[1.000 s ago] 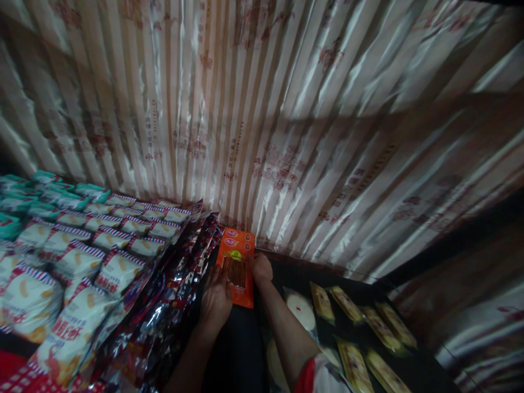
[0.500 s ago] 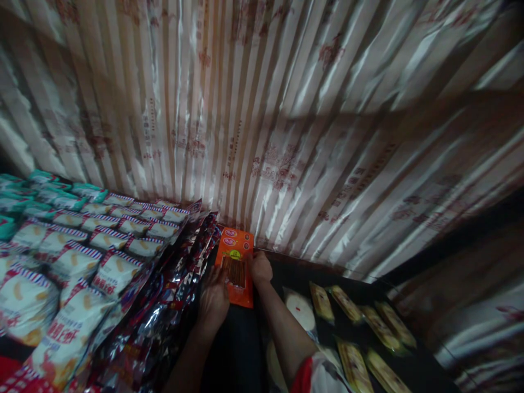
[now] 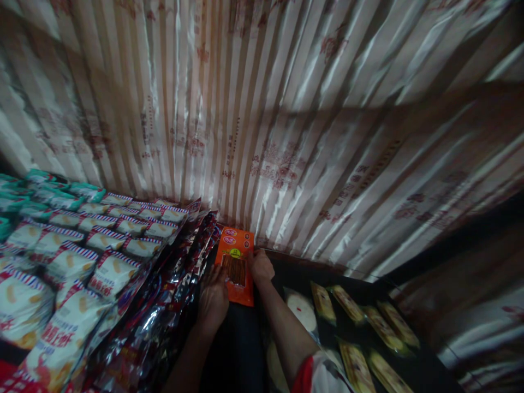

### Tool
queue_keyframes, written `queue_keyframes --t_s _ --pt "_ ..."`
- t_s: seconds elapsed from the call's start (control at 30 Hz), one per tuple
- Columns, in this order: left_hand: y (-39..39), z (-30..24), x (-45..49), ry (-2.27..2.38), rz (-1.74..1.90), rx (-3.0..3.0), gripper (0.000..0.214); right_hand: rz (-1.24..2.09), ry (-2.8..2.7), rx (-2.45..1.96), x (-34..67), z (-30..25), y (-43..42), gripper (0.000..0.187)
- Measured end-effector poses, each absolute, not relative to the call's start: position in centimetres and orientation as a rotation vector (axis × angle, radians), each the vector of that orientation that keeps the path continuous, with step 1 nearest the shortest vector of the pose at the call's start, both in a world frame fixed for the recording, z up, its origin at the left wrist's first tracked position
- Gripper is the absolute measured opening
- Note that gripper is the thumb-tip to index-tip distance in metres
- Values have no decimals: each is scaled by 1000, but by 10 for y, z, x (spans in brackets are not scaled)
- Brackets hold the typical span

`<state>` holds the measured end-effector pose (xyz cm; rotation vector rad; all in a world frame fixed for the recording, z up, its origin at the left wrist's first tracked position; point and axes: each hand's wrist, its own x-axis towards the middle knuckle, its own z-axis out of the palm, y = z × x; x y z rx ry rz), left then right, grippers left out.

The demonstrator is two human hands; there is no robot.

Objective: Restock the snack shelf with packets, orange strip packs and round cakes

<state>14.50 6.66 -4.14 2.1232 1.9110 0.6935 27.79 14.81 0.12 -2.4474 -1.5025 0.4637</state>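
Observation:
An orange snack packet (image 3: 244,295), with a window showing brown sticks, lies at the back of the dark surface, and the top edge of a second one shows just behind it. My left hand (image 3: 213,297) rests along the packet's left side, fingers stretched out and touching its face. At the right edge, my right hand (image 3: 262,266) is closed on the packet, its fingers bent and the fingertips partly hidden. Dark red foil packets (image 3: 164,305) lie in a shiny overlapping row just left of my left hand.
White snack bags (image 3: 112,273) with striped tops fill the left side, with green bags (image 3: 41,194) beyond them. Several wrapped yellow corn cobs (image 3: 346,304) and a round white pack (image 3: 301,311) lie to the right. A wrinkled printed sheet (image 3: 262,125) hangs behind.
Both hands stay at the orange packet with almost no movement. My right hand's fingers have shifted slightly at its edge, and the camera view has moved a little.

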Motion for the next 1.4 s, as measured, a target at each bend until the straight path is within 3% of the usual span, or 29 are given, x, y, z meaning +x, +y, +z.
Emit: queue_keyframes --t_s 1.4 --pt "65 -31 145 1876 738 1980 39 399 -1539 -2409 274 -5 141 35"
